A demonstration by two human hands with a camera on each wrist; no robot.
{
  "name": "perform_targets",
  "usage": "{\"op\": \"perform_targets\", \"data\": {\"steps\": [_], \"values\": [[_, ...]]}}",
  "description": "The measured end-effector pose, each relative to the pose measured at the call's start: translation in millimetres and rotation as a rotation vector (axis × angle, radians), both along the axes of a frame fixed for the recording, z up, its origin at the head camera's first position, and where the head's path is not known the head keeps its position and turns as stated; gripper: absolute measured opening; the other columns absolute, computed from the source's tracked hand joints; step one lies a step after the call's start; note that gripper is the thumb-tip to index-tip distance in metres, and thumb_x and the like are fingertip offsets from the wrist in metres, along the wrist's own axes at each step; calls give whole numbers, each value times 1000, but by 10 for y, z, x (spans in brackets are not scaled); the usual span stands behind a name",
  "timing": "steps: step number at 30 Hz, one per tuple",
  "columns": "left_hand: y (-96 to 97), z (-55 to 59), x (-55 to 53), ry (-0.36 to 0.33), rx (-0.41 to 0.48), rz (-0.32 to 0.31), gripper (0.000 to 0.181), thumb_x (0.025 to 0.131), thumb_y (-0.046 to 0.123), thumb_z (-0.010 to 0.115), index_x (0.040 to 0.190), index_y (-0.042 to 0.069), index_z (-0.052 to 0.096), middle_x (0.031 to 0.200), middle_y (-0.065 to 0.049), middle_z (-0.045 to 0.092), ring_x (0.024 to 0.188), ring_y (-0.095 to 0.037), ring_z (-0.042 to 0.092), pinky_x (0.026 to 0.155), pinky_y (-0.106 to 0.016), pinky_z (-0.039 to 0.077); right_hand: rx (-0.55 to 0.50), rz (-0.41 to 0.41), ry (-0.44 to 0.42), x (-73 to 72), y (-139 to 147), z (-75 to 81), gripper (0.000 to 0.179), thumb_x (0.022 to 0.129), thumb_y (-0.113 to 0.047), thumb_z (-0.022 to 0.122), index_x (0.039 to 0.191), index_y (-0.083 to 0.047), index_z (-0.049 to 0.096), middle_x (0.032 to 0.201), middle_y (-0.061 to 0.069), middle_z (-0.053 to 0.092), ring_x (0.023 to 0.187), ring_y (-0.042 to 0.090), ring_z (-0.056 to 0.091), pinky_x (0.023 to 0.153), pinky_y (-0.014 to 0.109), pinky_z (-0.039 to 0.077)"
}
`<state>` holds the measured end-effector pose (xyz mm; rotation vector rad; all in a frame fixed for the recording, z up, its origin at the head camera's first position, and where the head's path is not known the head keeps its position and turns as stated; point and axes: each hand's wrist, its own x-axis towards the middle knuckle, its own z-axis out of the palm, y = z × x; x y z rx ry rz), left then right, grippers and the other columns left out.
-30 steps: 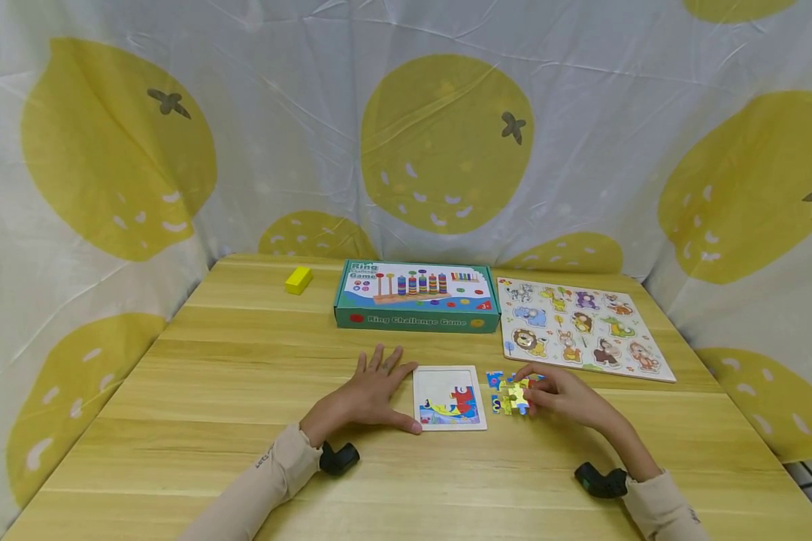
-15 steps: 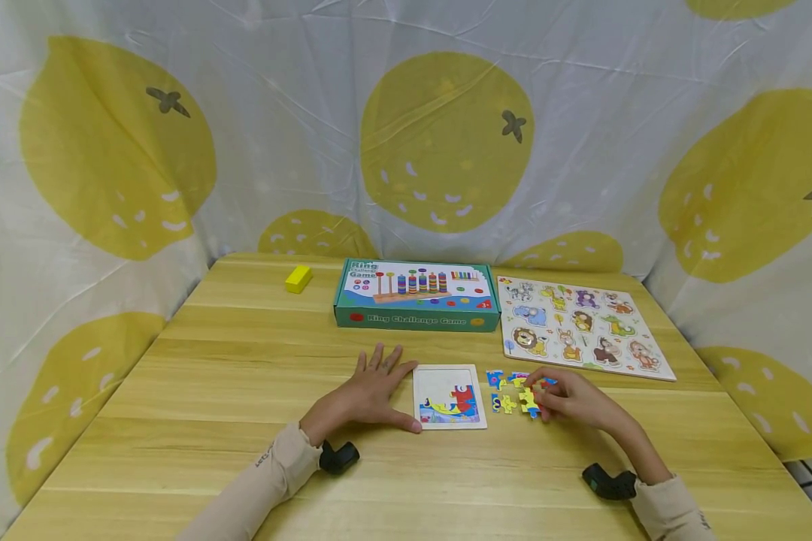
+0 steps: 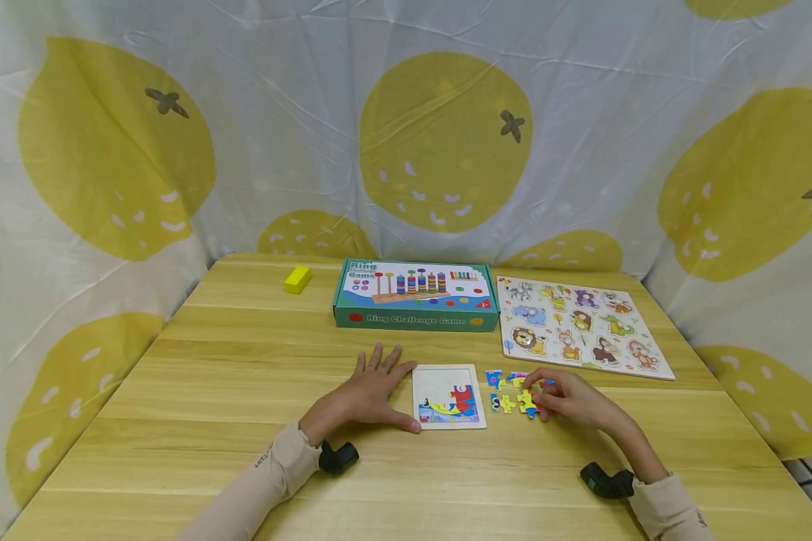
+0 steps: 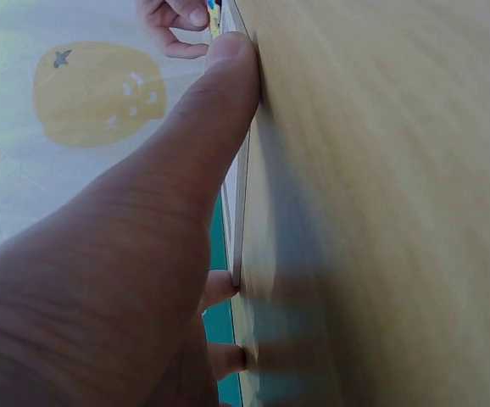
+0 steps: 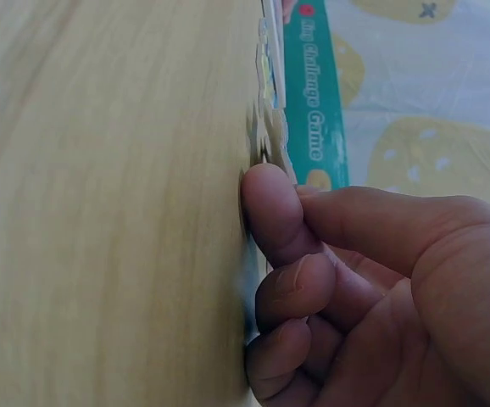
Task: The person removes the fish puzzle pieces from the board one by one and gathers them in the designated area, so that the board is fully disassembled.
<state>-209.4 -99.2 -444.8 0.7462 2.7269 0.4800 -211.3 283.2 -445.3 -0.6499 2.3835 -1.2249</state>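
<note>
My left hand [image 3: 368, 394] lies with fingers spread at the left side of a small white-framed puzzle tray [image 3: 450, 368]. Its thumb and index fingertip touch the frame; the left wrist view shows the thumb [image 4: 219, 85] along the tray edge [image 4: 240, 225]. Joined jigsaw pieces [image 3: 462, 402], yellow, red and blue, fill the tray's lower right part. To the right of the tray, my right hand [image 3: 571, 398] pinches a yellow-and-blue jigsaw piece [image 3: 528, 404] between thumb and fingers, low over the table. Several loose pieces [image 3: 506, 403] lie beside it, some partly hidden by the hand.
A green Ring Challenge Game box [image 3: 416, 319] stands behind the tray. At the right lies an animal peg-puzzle board [image 3: 585, 361], and a yellow block [image 3: 298, 279] sits at the back left. A lemon-print cloth [image 3: 446, 143] hangs around the table.
My right hand has shifted slightly to the right with the yellow-and-blue piece, uncovering loose pieces on its left. The left hand and tray stay where they were.
</note>
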Motion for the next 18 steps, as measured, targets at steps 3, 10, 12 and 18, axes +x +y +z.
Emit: {"op": "perform_targets", "data": {"steps": [3,10,12,18], "values": [[0,-3,-1,-2,1,1,106,69,73,67,153,23,25,161,-13,8,144,-44,-6,112,-63,-5,0,-1,1,-2,-2,0,21,99,-9,53,117,1,55,64,8,63,56,11,55,48,19,36],[1,4,4,4,4,1,106,69,73,67,153,23,25,161,-14,8,144,-44,-5,112,-64,-4,11,3,32,-11,7,-3,19,98,-7,52,116,1,55,64,7,61,54,11,50,48,20,37],[1,5,4,2,5,1,106,69,73,67,153,23,25,161,-14,8,144,-44,-5,112,-64,-4,18,1,45,-13,8,-9,18,99,-7,51,115,0,56,64,6,61,52,11,49,47,20,37],[2,7,0,5,6,-2,105,70,72,67,153,22,25,160,-14,8,144,-45,-5,111,-64,-4,33,-11,93,-25,-18,-19,16,99,-9,52,112,-3,58,64,3,58,52,7,47,48,21,40]]}}
